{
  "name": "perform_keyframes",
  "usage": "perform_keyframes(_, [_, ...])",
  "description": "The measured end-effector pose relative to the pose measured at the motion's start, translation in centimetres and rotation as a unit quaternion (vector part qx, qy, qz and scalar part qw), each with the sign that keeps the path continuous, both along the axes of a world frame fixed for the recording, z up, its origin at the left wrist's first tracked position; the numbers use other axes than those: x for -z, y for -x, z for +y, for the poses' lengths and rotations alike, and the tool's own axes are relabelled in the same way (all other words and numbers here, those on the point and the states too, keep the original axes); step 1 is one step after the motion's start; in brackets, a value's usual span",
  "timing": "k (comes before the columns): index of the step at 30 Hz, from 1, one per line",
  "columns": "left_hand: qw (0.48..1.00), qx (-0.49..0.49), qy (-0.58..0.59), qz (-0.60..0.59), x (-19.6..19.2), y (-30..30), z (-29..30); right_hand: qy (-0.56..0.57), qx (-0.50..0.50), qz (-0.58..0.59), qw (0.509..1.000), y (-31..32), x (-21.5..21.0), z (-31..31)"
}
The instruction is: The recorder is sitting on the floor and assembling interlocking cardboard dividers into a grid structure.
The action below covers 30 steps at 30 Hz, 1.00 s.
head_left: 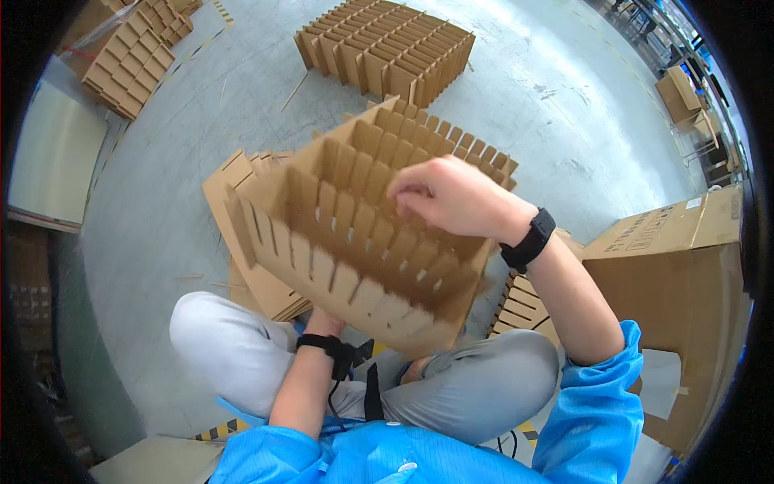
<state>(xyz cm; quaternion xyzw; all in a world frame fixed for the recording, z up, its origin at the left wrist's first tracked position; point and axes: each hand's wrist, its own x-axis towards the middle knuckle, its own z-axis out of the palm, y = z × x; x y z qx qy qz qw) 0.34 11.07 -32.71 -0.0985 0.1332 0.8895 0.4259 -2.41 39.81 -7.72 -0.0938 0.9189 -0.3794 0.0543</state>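
- Working over one interlocking cardboard grid [355,230], tilted above two bent legs in grey trousers [476,379].
- Curling the right hand [443,194] into a nearly closed grip above the grid's open cells; unable to tell of anything held inside it.
- Reaching the left hand [325,322] up to the near panel's lower edge, with fingers hidden; unable to tell how open the grip.
- Wearing two black wrist straps [529,240], one per arm.
- Counting one second grid [387,52] on the floor [580,153] ahead, one pile of flat sheets [270,294] at left, one large carton [665,298] at right.
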Motion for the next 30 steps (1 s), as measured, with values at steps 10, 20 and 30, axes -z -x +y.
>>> perform_keyframes(10, [0.849, 0.178, 0.336, 0.368, 23.1, -6.1, -16.7, 0.099, 0.287, 0.042, 0.952, -6.0, 4.9, 0.4])
perform_keyframes(20, [0.442, 0.456, 0.415, 0.652, 0.9, -8.2, -4.1, 0.379, 0.556, -0.134, 0.728, -15.2, 19.8, -1.7])
perform_keyframes(30, [0.686, 0.135, 0.559, 0.446, -18.0, 8.4, 3.6, 0.242, 0.568, 0.02, 0.786, -12.7, 18.7, 1.5])
